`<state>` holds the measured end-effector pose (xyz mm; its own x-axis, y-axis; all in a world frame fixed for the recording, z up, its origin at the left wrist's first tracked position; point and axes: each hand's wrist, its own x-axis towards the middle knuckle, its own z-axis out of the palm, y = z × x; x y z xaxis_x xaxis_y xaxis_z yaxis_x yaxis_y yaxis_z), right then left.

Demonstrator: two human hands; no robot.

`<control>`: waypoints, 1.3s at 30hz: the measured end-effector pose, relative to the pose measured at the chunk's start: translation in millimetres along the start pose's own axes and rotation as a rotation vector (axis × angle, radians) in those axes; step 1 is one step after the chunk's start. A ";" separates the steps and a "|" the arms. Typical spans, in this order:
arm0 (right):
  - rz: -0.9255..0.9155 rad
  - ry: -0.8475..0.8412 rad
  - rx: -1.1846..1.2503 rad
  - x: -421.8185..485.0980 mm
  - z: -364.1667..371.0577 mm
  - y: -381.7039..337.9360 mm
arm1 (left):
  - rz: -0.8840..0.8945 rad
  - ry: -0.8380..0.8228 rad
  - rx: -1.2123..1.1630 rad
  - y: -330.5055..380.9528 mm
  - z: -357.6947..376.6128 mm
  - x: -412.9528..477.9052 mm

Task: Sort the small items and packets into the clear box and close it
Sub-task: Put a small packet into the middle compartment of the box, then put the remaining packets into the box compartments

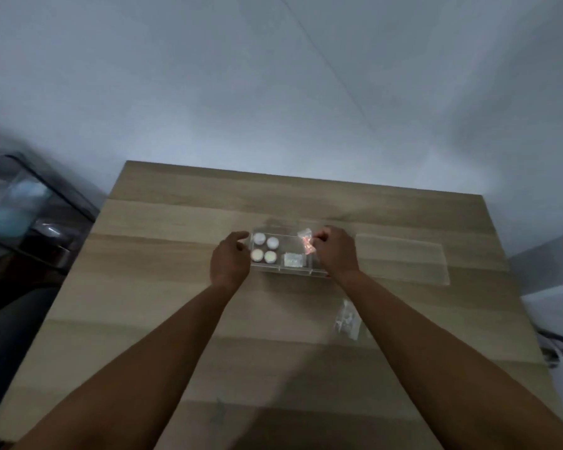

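A clear compartmented box (286, 271) sits mid-table. Its left compartment holds several white round items (266, 249). A white packet (294, 259) lies in the middle compartment. My right hand (335, 251) pinches a clear packet with pink-red contents (307, 243) over the box's right part. My left hand (229, 259) rests against the box's left end, fingers curled round its corner. The clear lid (403, 258) lies flat on the table to the right of the box. Another clear packet with white bits (347, 319) lies on the table nearer me, beside my right forearm.
The wooden table (176, 303) ends at a grey wall behind. A dark glass-fronted cabinet (30, 209) stands at the left. Black cables (556, 345) lie off the table's right edge.
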<state>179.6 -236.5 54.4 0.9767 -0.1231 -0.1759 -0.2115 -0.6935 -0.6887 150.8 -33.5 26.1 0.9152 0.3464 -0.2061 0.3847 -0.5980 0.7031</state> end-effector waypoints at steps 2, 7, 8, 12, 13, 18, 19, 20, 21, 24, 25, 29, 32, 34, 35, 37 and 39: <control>-0.008 -0.027 -0.030 5.0 3.9 -3.5 | -0.016 -0.002 -0.012 -3.2 -0.6 -2.6; -0.099 -0.122 -0.227 10.4 14.7 -7.1 | -0.026 -0.007 -0.030 -6.3 -2.3 -1.9; -0.119 -0.130 -0.262 10.5 16.9 -6.6 | -0.029 -0.009 -0.032 -6.3 -2.5 -1.3; -0.168 -0.158 -0.342 10.4 21.6 -1.3 | -0.029 -0.027 -0.020 -4.6 -3.1 0.4; -0.178 -0.168 -0.342 10.3 21.8 -0.1 | -0.029 -0.026 -0.019 -4.6 -2.9 0.8; -0.210 -0.133 -0.239 2.8 12.2 5.2 | -0.035 -0.018 -0.012 -2.1 -1.9 1.1; -0.223 -0.113 -0.213 0.4 9.6 6.6 | -0.036 -0.017 -0.017 -1.6 -2.5 -0.2; -0.227 -0.071 -0.176 -3.8 2.9 10.3 | -0.017 -0.021 -0.024 2.9 -1.6 -3.4; -0.230 -0.025 -0.139 -9.0 -4.4 14.4 | 0.008 -0.017 -0.027 8.1 -0.4 -7.0; -0.268 0.033 -0.083 -19.2 -8.5 22.9 | 0.056 0.085 -0.027 10.2 -2.8 -19.7; -0.260 0.049 -0.073 -23.2 -11.3 27.5 | 0.087 0.110 -0.039 12.0 -1.8 -26.2; -0.172 0.181 -0.061 -41.7 -34.0 59.5 | 0.237 0.005 -0.098 28.9 15.9 -57.1; -0.055 0.220 -0.073 -55.6 -48.9 86.9 | 0.330 -0.149 -0.055 36.3 35.7 -74.8; 0.039 0.202 -0.073 -65.2 -54.8 103.6 | 0.355 -0.233 0.018 37.2 50.1 -82.9; 0.092 0.197 -0.067 -70.5 -57.7 111.6 | 0.363 -0.273 0.067 38.6 58.0 -86.9; 0.172 0.197 -0.061 -81.2 -60.6 124.2 | 0.347 -0.357 0.143 41.4 72.0 -93.9; 0.237 0.203 -0.051 -90.9 -61.6 134.2 | 0.294 -0.448 0.177 45.4 85.7 -101.4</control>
<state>64.7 -362.1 21.4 0.8890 -0.4213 -0.1795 -0.4369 -0.6625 -0.6085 85.8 -157.8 20.6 0.9336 -0.1714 -0.3147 0.0843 -0.7486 0.6576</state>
